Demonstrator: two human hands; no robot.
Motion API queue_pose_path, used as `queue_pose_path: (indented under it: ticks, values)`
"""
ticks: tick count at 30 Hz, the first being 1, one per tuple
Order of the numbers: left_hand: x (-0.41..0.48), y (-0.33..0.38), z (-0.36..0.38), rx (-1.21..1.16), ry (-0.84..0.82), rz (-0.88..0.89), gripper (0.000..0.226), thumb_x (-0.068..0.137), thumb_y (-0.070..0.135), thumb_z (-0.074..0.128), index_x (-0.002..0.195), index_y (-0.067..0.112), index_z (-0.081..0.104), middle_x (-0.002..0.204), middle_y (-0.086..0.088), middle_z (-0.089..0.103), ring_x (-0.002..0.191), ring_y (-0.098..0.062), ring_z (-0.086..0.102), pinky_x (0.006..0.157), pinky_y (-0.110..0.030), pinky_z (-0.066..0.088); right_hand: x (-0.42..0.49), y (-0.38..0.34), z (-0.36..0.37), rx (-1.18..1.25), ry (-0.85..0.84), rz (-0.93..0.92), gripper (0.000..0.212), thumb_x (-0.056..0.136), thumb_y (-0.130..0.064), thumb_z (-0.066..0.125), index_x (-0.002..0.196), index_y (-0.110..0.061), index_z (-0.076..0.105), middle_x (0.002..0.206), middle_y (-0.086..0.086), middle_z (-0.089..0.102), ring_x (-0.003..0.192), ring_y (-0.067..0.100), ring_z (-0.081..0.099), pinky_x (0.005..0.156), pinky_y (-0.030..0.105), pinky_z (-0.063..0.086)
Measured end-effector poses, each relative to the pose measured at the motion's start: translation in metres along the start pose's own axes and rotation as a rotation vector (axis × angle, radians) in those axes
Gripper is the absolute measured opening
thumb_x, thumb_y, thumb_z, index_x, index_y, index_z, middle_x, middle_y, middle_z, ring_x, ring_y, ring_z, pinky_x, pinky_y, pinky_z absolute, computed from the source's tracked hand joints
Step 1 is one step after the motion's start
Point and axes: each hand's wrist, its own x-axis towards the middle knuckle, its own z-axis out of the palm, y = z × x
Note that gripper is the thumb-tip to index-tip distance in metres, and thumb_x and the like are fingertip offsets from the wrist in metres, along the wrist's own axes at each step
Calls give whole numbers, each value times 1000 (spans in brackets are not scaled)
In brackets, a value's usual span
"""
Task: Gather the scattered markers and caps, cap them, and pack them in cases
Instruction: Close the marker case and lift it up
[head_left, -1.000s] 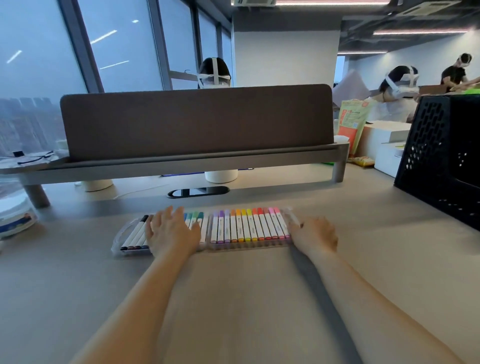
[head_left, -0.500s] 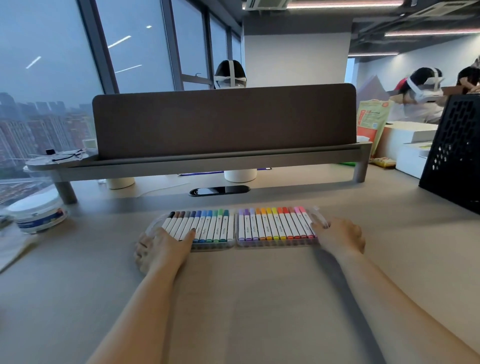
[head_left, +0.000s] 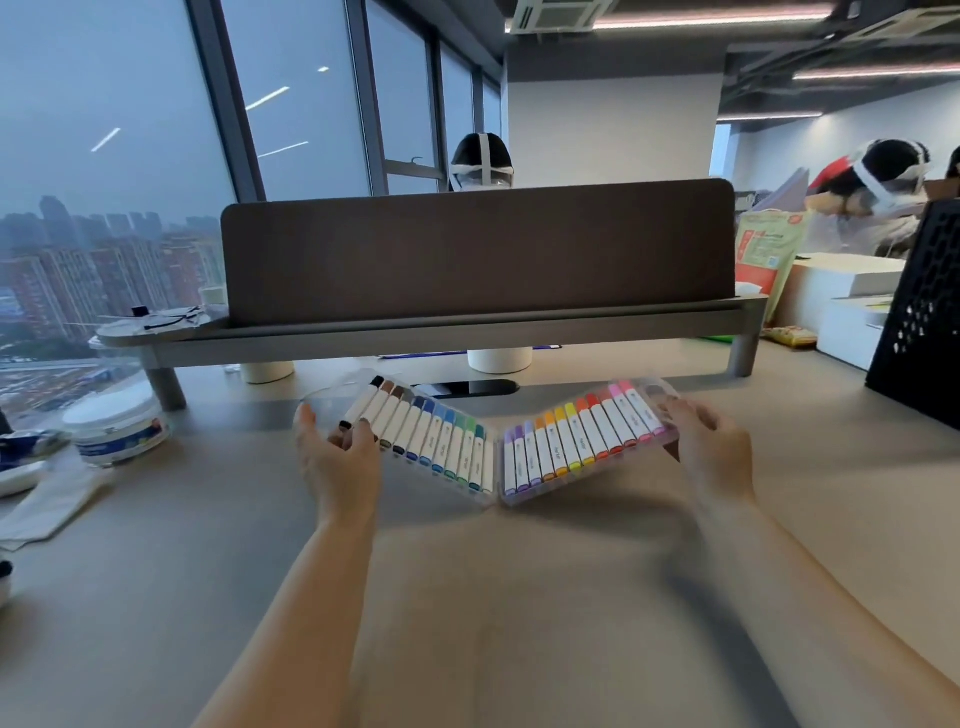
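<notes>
The two marker cases lay flat on the desk a moment ago; now their outer ends are lifted, so they slope down to meet in the middle like a V. The left hand reaches forward, palm turned in, fingers curled around the outer end of the left case. The right hand reaches forward too, fingers bent over the outer end of the right case. All the markers sit capped in rows inside.
</notes>
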Motion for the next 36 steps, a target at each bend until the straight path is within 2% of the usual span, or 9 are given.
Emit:
queue_pose_path:
  ticks: [5,8,10,13,17,21,26,31,36]
  values:
    - [0,24,18,-183,-118,115,43,95,14,49,138,15,43,126,-7,56,107,-21,60,81,-32,52,-13,-28,27,117,-78,-132,19,96,-34,51,87,-28,67,87,0,69,82,12,67,68,23,53]
    - [-11,44,30,-245,-252,201,42,99,15,46,140,20,40,122,7,53,111,-19,58,82,-31,53,-17,-41,45,158,-162,-166,21,98,-33,50,97,-25,68,89,-3,70,83,8,69,64,19,54]
    - [-18,57,38,-265,-360,228,43,100,17,44,142,19,37,123,5,52,112,-15,58,82,-25,53,-20,-46,56,210,-225,-159,24,98,-32,48,110,-24,68,99,-4,70,93,8,68,76,25,56]
    - [-28,65,49,-178,-468,315,57,95,35,52,146,21,31,138,-2,48,124,-20,51,96,-36,49,-27,-53,69,288,-292,-112,32,102,-29,42,123,-19,62,114,0,67,105,13,64,91,31,53]
    - [-39,63,59,-94,-569,368,93,69,68,64,145,26,29,136,2,49,124,-15,49,101,-43,47,-34,-57,80,309,-346,-107,30,104,-24,37,114,-22,65,106,-2,69,104,15,64,88,28,52]
    - [-44,61,67,-62,-593,427,80,73,46,77,138,26,36,128,6,52,115,-12,54,94,-35,51,-37,-62,83,339,-457,-113,33,103,-21,36,105,-15,68,86,-5,74,81,5,69,63,14,51]
    - [-46,65,65,-47,-485,452,62,76,26,78,129,26,45,111,12,58,97,-7,59,76,-15,47,-41,-63,90,338,-492,-130,29,103,-15,37,109,-13,65,90,-12,68,76,-10,65,61,5,46]
    - [-42,65,56,-41,-399,490,35,86,18,66,118,20,52,89,19,56,75,5,57,62,-5,40,-47,-61,94,330,-527,-178,26,100,-13,44,113,-9,67,106,-3,69,93,-3,65,76,12,50]
    - [-24,57,39,-236,-558,434,23,89,3,61,109,13,54,92,4,63,80,-3,61,70,-23,54,-31,-56,86,175,-372,-401,14,91,-11,62,99,-14,74,106,5,71,101,16,65,92,42,53]
